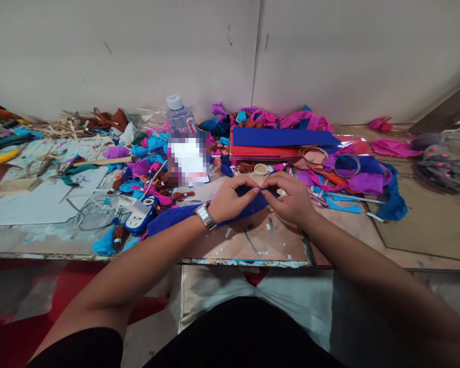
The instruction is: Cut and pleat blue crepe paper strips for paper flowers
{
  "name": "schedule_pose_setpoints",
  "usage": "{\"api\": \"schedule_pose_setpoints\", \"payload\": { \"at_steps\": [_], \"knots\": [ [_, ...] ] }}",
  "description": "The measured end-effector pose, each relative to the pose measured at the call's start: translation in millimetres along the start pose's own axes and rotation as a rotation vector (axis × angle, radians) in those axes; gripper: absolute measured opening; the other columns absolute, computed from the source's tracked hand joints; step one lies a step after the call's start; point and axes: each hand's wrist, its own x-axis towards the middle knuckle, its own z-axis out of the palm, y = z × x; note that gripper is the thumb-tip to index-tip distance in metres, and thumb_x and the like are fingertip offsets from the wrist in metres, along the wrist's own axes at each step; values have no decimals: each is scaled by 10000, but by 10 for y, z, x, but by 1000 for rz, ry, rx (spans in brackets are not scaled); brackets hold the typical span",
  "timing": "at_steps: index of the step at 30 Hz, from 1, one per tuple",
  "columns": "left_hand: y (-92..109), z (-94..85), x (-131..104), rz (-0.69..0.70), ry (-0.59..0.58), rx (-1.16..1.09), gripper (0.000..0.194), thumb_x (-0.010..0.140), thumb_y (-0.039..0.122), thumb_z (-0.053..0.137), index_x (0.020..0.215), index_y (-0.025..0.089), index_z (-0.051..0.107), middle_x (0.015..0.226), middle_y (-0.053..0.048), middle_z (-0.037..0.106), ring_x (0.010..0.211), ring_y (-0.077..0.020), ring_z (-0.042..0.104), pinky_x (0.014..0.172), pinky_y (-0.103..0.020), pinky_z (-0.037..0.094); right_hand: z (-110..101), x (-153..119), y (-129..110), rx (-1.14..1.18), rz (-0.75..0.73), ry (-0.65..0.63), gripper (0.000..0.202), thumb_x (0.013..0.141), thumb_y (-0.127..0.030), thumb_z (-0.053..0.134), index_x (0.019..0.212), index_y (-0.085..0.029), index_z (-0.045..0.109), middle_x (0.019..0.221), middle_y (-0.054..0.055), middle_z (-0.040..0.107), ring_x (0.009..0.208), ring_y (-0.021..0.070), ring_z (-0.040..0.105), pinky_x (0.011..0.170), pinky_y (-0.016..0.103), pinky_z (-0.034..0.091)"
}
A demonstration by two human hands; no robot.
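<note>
A long strip of dark blue paper or cloth (pixel 176 219) runs from the lower left up under my hands at the middle of the table. My left hand (pixel 232 199), with a metal watch at the wrist, pinches its upper edge between thumb and fingers. Close beside it, my right hand (pixel 289 197) pinches the same edge, and the thumb tips nearly touch. Behind my hands lie a small tape ring (pixel 261 169) and a stack of red sheets (pixel 266 152) topped by a blue sheet (pixel 285 137).
A bottle (pixel 182 118) stands behind a lit phone (pixel 189 161). A power strip (pixel 140 214) with a white cable lies at the left among coloured scraps. Wooden sticks (pixel 71 125) are piled farther back. Cardboard (pixel 425 220) and larger tape rolls (pixel 347 166) are at the right.
</note>
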Motion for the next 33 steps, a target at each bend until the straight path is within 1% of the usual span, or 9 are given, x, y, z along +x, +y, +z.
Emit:
{"api": "schedule_pose_setpoints", "payload": {
  "at_steps": [4, 10, 17, 21, 26, 30, 33],
  "knots": [
    [9, 8, -3, -7, 14, 9, 178, 936, 335, 687, 921, 173, 758, 875, -37, 779, 797, -160, 691, 801, -297, 545, 12, -2, 0, -2, 28, -9, 62, 932, -199, 651, 978, -238, 664, 964, 50, 701, 926, 219, 667, 840, 369, 533],
    [11, 20, -19, -16, 29, 54, 214, 947, 379, 684, 952, 183, 769, 906, -42, 786, 827, -172, 701, 831, -309, 550, 51, -7, 1, 12, 107, -40, 32, 950, -234, 625, 975, -240, 645, 962, 58, 681, 916, 231, 649, 817, 375, 516],
    [8, 30, -45, 51, 33, 155, 247, 974, 417, 648, 985, 205, 776, 940, -49, 793, 880, -188, 712, 858, -315, 545, 104, -5, -21, 147, 256, -60, 47, 953, -239, 598, 916, -230, 627, 936, 50, 673, 879, 216, 623, 777, 357, 493],
    [-3, 44, -60, 64, 28, 210, 268, 985, 434, 631, 993, 209, 777, 965, -51, 800, 896, -190, 723, 876, -319, 533, 137, -2, -6, 219, 307, -83, 74, 936, -215, 563, 880, -223, 610, 902, 39, 667, 884, 210, 613, 777, 343, 475],
    [-28, 47, -63, 40, 9, 203, 256, 982, 420, 636, 1021, 207, 775, 996, -51, 805, 918, -191, 729, 887, -314, 529, 162, -8, 12, 227, 309, -99, 100, 938, -223, 538, 864, -216, 605, 881, 30, 662, 860, 199, 606, 802, 343, 474],
    [-62, 25, -46, 16, 0, 189, 272, 975, 437, 645, 1021, 205, 780, 987, -48, 809, 894, -192, 731, 870, -317, 536, 128, -3, -6, 207, 297, -71, 43, 929, -223, 603, 902, -221, 637, 911, 39, 685, 882, 207, 629, 768, 333, 484],
    [-84, 15, -39, 9, -17, 185, 287, 982, 455, 634, 1011, 212, 785, 982, -41, 811, 886, -189, 734, 859, -315, 541, 93, 0, -17, 138, 241, -56, 32, 914, -201, 638, 919, -228, 654, 926, 47, 689, 877, 211, 634, 735, 330, 480]
  ]
}}
